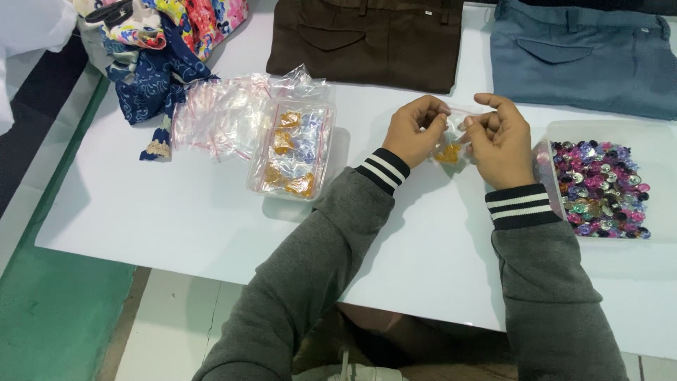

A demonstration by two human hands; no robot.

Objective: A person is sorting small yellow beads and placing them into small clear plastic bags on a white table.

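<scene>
On the white surface [176, 204], taking the small clear bag [450, 144] pinched between the two hands as the landmark, the far left holds a heap of patterned fabric [159, 49] in blue, red and yellow, well apart from the bag. Nearer to the bag, yet still left of it, lies a loose pile of empty clear zip bags [226, 113], and just beside that pile sits a clear plastic tub [290, 149] filled with small packed bags showing gold and pale contents. Behind the bag and slightly left, a brown garment [367, 39] lies flat at the far edge. The left hand [415, 130] has its grip clamped on the bag's upper left edge, fingers curled in; the right hand [499, 137] has its grip closed on the bag's upper right edge. The bag hangs between them just above the surface and holds something orange-gold, probably small sequins, though it is too small to tell. Behind and right of the bag lies a grey-blue garment [585, 63]. Just right of the right hand stands a clear tray [606, 130] of mixed pink, purple, green and silver sequins [599, 190].
</scene>
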